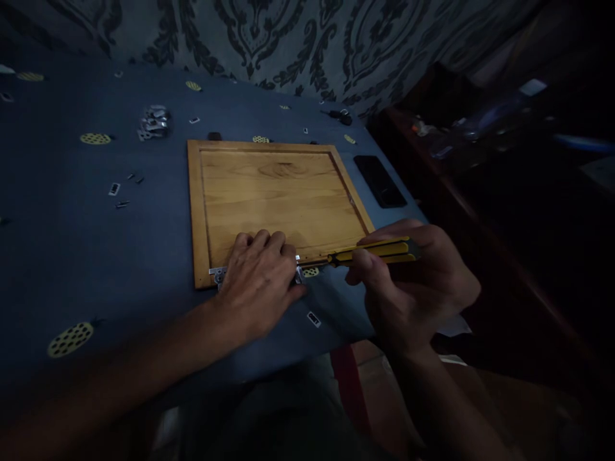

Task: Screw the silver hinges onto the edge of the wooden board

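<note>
One right hand (418, 275) at four o'clock is wrapped round a yellow-and-black screwdriver (387, 251); the half-curled left hand (259, 275) at six rests over silver metal pieces (218, 275), its grip hidden. Mid-dial, the golden-brown framed wooden panel (273, 198) looks stiff, fairly light, best held by its rim (198, 211). Bunched shiny fittings (155, 123) lie at ten.

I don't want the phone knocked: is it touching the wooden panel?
Apart. The head view shows a strip of blue cloth running between the phone and the wooden panel.

Left hand (259, 275) partly hides the wooden panel (278, 192) — tip of screwdriver (384, 250) indistinct
</note>
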{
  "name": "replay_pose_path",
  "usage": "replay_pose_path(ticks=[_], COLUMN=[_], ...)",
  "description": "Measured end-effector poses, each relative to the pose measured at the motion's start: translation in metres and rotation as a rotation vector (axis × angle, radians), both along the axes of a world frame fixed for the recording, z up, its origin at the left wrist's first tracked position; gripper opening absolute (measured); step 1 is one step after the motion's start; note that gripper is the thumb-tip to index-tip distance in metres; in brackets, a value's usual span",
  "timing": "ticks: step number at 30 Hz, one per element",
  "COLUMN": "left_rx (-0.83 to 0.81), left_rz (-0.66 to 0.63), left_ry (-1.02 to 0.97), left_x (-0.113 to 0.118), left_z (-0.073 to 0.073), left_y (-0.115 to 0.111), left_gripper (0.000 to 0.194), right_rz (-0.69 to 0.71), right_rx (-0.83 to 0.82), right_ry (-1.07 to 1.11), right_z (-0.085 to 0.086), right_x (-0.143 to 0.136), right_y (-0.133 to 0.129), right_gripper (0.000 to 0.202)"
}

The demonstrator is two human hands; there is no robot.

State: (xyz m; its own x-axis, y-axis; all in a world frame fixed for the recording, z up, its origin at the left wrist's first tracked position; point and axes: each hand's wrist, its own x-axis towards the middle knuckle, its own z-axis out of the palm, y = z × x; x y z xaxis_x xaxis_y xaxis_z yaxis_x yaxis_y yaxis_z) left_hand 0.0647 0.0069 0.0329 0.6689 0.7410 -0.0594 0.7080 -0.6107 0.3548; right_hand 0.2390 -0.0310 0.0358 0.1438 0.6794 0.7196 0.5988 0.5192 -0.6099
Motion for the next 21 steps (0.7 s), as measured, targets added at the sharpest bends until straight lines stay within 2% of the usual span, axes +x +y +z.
replay_pose_path(ticks=[7,13,21], left_rx=[0.059,0.044,0.011], left_rz=[0.008,0.003,0.023], left_ry=[-0.039,-0.021,-0.024], left_x=[-0.0023,-0.0022,0.0007], left_z=[-0.0056,-0.0047,-0.0020], left_y=[-0.0016,-0.0015,0.0006], left_gripper=[0.028,0.031,0.030], right_rz=[-0.030,-0.079,-0.032], right_rx=[-0.030,0.143,0.042], right_ry=[-0.030,0.038,0.000], right_z=[0.0016,0.0019,-0.0040], right_x=[-0.0023,-0.0025,-0.0027], right_y=[-0.0002,0.0037,0.0058], right_gripper=[0.014,0.009,0.009])
